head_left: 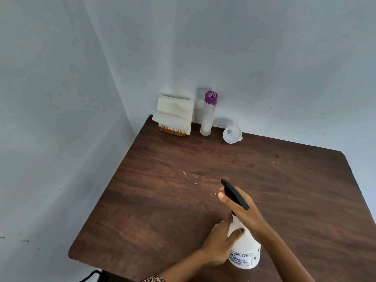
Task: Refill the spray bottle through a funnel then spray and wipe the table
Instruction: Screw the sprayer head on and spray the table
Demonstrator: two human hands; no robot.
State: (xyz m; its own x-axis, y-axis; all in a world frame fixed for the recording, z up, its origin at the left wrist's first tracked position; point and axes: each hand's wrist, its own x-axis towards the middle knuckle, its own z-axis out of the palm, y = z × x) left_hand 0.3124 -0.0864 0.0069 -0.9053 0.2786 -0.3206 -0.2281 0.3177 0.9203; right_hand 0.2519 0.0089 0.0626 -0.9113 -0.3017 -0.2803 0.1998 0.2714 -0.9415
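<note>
We see a white spray bottle [245, 249] standing upright on the near part of a dark wooden table [162, 210], held with both hands. The right hand [242, 208] is wrapped around the neck under the black trigger head [234, 193], fingers curled at the trigger, nozzle aimed toward the table's middle. The left hand [218, 244] is pressed against the bottle's left side, thumb across its shoulder, steadying it. A few pale crumbs [188, 179] lie on the wood ahead of the nozzle. At the far edge, against the wall, stand a holder of white paper napkins [174, 115], a clear bottle with a purple cap [208, 115] just beside it, and a white funnel [232, 134] lying on its side.
</note>
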